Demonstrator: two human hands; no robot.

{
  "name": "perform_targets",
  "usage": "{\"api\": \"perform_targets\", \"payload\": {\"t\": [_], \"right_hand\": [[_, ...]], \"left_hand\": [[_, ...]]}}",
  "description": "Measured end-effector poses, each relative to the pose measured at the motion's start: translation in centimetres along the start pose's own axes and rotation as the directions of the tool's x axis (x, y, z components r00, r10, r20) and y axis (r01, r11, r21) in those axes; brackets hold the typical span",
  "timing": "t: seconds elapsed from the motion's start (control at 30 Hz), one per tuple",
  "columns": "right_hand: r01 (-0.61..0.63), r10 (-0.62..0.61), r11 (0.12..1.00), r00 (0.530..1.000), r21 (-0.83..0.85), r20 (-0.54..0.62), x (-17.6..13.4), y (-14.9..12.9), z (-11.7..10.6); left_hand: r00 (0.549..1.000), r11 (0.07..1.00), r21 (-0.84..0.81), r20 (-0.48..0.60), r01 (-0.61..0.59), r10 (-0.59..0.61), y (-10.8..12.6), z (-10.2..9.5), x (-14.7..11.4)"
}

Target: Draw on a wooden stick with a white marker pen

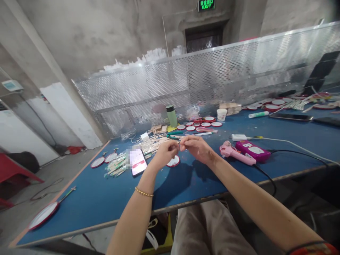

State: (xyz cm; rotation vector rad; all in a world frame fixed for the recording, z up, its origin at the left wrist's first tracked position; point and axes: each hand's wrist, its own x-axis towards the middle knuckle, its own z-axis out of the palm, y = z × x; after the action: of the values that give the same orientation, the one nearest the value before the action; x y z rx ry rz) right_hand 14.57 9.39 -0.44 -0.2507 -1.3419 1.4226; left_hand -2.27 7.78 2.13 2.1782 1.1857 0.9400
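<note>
Above the blue table (pixel 170 187), my left hand (pixel 166 154) and my right hand (pixel 198 148) meet fingertip to fingertip. Both are closed in a pinch, and whatever lies between the fingers is too small to make out. Just below them a round white disc with a red rim (pixel 173 161) lies on the table, partly covered by my left hand. To the left of my left hand lies a lit phone (pixel 138 162). Thin pale sticks (pixel 152 143) are spread behind it. A pink glue gun (pixel 237 155) rests to the right of my right hand.
A purple power box (pixel 252 151) with cables lies at the right. Several red-rimmed discs (pixel 205 124), a green bottle (pixel 171 116) and a paper cup (pixel 221 114) stand toward the perforated metal screen (pixel 186 81). One disc with a handle (pixel 44 215) lies at the left edge.
</note>
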Motion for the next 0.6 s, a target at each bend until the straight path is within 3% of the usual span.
{"api": "perform_targets", "payload": {"t": [0.07,0.1,0.17,0.27,0.37,0.6], "right_hand": [[-0.062,0.062,0.998,0.998,-0.027,-0.018,-0.2,-0.2,0.0],[-0.091,0.089,0.995,0.995,-0.048,-0.042,-0.2,-0.3,0.0],[-0.131,0.123,0.987,0.989,-0.096,-0.086,-0.4,-0.4,0.0],[-0.144,0.126,0.974,0.985,-0.174,-0.114,-0.4,-0.5,0.0],[-0.176,0.144,0.938,0.982,-0.3,-0.125,-0.2,-0.4,-0.1],[-0.182,0.115,0.768,0.982,-0.615,-0.147,0.1,0.9,-0.6]], "left_hand": [[0.992,0.998,-0.044,0.122,0.041,-0.036,0.0,-0.8,-0.2],[0.987,0.992,0.048,0.097,0.12,-0.124,-0.1,-1.2,-0.3],[0.917,0.863,0.352,0.027,0.363,-0.397,-0.8,-1.9,-0.3],[0.821,0.737,0.481,0.059,0.475,-0.567,-2.1,-2.1,-0.3],[0.796,0.686,0.542,0.052,0.485,-0.603,-2.8,-1.5,-0.2],[0.842,0.653,0.601,-0.064,0.461,-0.536,-2.4,-0.4,-0.1]]}}
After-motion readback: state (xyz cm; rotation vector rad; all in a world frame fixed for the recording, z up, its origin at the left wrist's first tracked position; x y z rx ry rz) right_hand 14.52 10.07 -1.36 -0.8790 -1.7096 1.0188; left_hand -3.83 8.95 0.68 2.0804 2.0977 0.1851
